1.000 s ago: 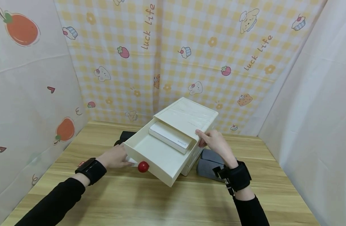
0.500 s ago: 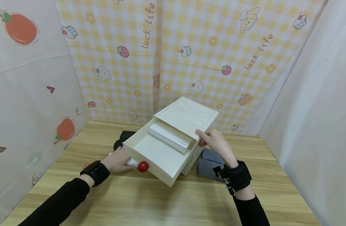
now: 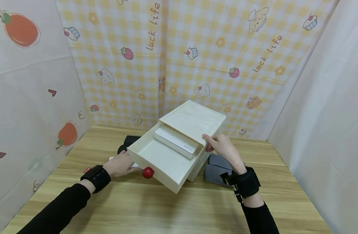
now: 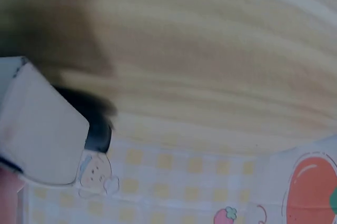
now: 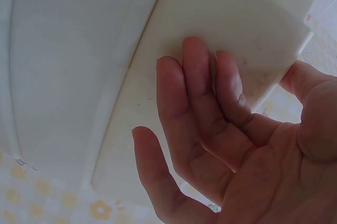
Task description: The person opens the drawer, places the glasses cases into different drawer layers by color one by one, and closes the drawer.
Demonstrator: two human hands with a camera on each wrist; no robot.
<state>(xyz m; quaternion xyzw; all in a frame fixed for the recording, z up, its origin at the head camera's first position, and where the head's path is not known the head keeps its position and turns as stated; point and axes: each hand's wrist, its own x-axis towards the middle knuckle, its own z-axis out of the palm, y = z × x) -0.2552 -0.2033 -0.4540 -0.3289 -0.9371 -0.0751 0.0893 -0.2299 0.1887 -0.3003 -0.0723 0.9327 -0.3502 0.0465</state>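
Your right hand [image 3: 224,149], half curled, pinches the cabinet [image 3: 193,117] mid-frame, seemingly to steady it while the drawer [image 3: 158,154] stands out, white box [image 3: 176,141] inside. Left of centre, your left hand [image 3: 120,164] grips a white block [image 4: 47,129], partly hidden, beside the red knob [image 3: 148,173]. A grey case [image 3: 217,174] sits lower right of centre.

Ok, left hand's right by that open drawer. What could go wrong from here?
The left hand, with a white item, is close beside the front of the drawer, so lifting might knock the drawer or its red knob.
The drawer juts well out of the cabinet; if the right hand let go, the cabinet might shift or tip.
The white box lies loose-looking inside; a jolt could slide it.
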